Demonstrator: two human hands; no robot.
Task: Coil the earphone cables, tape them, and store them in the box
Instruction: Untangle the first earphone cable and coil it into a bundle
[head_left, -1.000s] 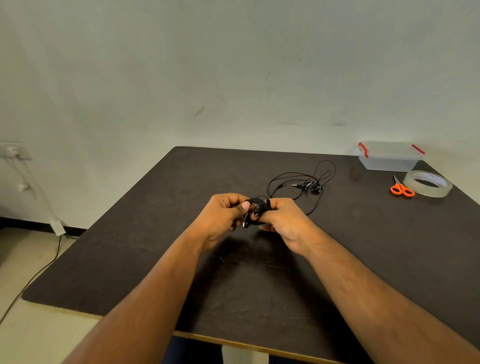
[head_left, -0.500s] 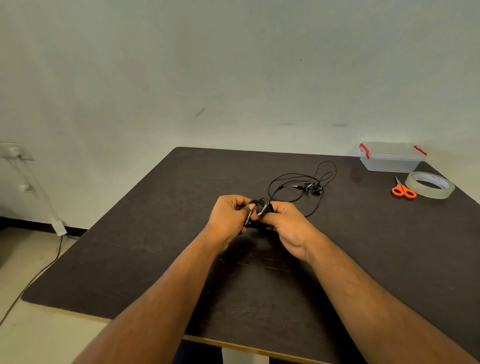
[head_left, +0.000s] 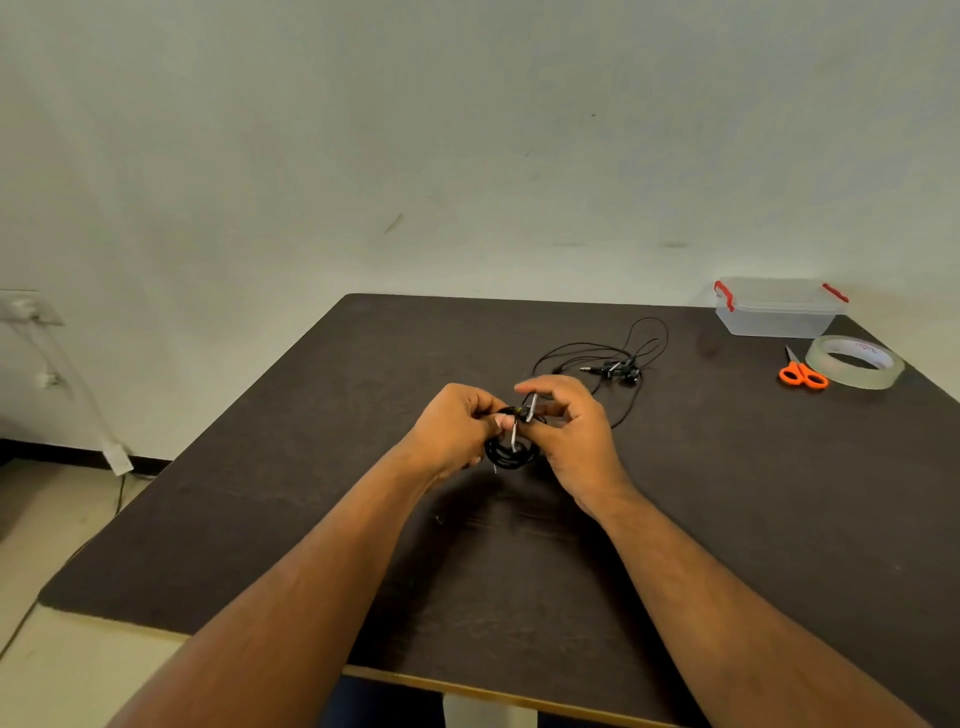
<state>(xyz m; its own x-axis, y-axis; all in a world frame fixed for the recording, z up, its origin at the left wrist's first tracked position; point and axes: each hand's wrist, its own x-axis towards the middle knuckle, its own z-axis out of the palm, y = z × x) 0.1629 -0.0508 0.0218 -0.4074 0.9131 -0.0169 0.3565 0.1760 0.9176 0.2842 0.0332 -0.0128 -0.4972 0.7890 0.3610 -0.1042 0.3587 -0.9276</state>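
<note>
Two hands over table (head_left: 260, 519), nearest to viewer. Left hand (head_left: 452, 431) grips 1 coiled black earphone cable (head_left: 511, 453); coil hangs just below fingers, above tabletop. Right hand (head_left: 569, 431) pinches a pale strip at top of coil, prob. tape; index finger raised. Further back, centre: 1 loose earphone cable (head_left: 621, 358), uncoiled, flat on table. Far right: 1 pr orange-handled scissors (head_left: 802, 373) just beside 1 tape roll (head_left: 854, 361). Behind these, 1 clear box (head_left: 779, 312) w/ 2 red clips, lid on.
</note>
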